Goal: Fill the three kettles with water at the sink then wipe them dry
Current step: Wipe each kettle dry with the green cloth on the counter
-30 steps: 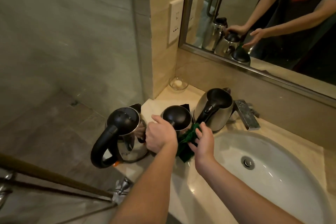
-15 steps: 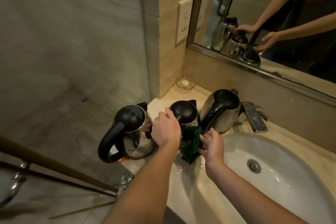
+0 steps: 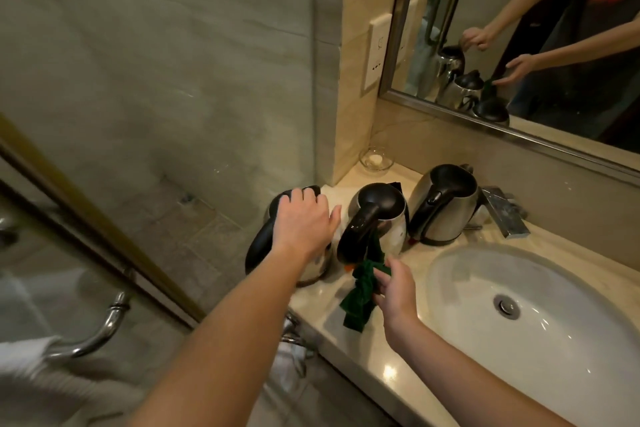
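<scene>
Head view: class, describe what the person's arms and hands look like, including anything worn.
Both the left hand and right hand are bare: no gloves, rings, watch or bracelet show. The forearms are uncovered to the frame's edge. The mirror reflects a short-sleeved dark top with an orange print.

"What's different from a second ago?"

"My left hand has come off the middle steel kettle with the black domed lid. It now lies across the top of the left steel kettle with the black loop handle, fingers spread over its lid."

"And the other one?"

"My right hand has drawn back towards me, away from the middle kettle's side. It holds the dark green cloth lower. The cloth was bunched against the body, and now it trails from the foot of the handle onto the pale stone counter. The middle kettle's black handle is uncovered too."
</scene>
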A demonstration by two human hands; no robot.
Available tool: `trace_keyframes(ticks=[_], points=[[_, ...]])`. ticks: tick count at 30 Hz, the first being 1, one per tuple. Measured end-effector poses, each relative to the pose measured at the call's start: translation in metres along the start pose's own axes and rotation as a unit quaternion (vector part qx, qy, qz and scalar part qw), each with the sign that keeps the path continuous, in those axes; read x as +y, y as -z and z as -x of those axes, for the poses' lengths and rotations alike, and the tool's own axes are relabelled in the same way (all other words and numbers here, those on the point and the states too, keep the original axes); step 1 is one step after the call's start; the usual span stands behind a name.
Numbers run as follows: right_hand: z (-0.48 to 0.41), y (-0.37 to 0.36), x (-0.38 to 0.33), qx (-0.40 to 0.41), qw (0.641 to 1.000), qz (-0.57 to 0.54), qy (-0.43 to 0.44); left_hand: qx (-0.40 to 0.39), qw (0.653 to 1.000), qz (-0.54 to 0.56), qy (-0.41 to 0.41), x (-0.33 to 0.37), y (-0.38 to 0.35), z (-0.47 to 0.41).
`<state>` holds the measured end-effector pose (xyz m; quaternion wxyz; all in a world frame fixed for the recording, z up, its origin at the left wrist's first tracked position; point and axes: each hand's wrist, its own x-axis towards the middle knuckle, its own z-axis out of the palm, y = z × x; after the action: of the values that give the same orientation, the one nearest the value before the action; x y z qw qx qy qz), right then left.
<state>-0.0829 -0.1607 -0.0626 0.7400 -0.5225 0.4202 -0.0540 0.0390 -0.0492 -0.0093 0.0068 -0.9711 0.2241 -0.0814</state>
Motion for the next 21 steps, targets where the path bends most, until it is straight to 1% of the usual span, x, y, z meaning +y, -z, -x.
trace_keyframes(ticks=[2,3,4,5,6,7,8,9,10,11,12,14,17,19,21], points=[[0.007,-0.011,0.004,-0.004,1.000,0.005,0.004,0.016,0.999,0.012,0.030,-0.021,-0.001,0.006],[0.010,-0.017,0.006,-0.007,1.000,0.001,0.006,0.024,0.998,0.030,0.058,-0.030,-0.002,0.009],[0.012,-0.022,0.006,-0.009,1.000,-0.004,0.006,0.031,0.992,0.063,0.101,-0.038,-0.004,0.013],[0.013,-0.027,0.006,-0.011,1.000,-0.010,0.006,0.041,0.980,0.114,0.160,-0.045,-0.005,0.016],[0.014,-0.032,0.006,-0.013,1.000,-0.017,0.006,0.047,0.957,0.176,0.227,-0.050,-0.007,0.019],[0.014,-0.037,0.006,-0.014,1.000,-0.022,0.005,0.044,0.920,0.252,0.297,-0.055,-0.009,0.021],[0.014,-0.041,0.005,-0.016,0.999,-0.028,0.003,0.030,0.871,0.334,0.360,-0.059,-0.013,0.021],[0.014,-0.046,0.004,-0.016,0.999,-0.037,0.001,0.009,0.819,0.406,0.404,-0.063,-0.017,0.020],[0.014,-0.051,0.003,-0.016,0.999,-0.048,-0.003,-0.014,0.777,0.459,0.432,-0.065,-0.021,0.019],[0.014,-0.056,0.001,-0.016,0.998,-0.061,-0.009,-0.036,0.747,0.493,0.445,-0.066,-0.026,0.018],[0.014,-0.060,-0.001,-0.015,0.997,-0.076,-0.014,-0.056,0.730,0.511,0.450,-0.067,-0.030,0.018],[0.016,-0.070,-0.006,-0.012,0.994,-0.107,-0.022,-0.069,0.725,0.519,0.448,-0.066,-0.037,0.020],[0.021,-0.086,-0.016,-0.008,0.988,-0.153,-0.037,-0.049,0.725,0.513,0.457,-0.064,-0.041,0.020],[0.028,-0.098,-0.025,0.000,0.981,-0.189,-0.050,-0.042,0.730,0.512,0.451,-0.064,-0.041,0.019],[0.035,-0.111,-0.035,0.011,0.973,-0.225,-0.055,-0.037,0.742,0.500,0.445,-0.064,-0.038,0.019]])
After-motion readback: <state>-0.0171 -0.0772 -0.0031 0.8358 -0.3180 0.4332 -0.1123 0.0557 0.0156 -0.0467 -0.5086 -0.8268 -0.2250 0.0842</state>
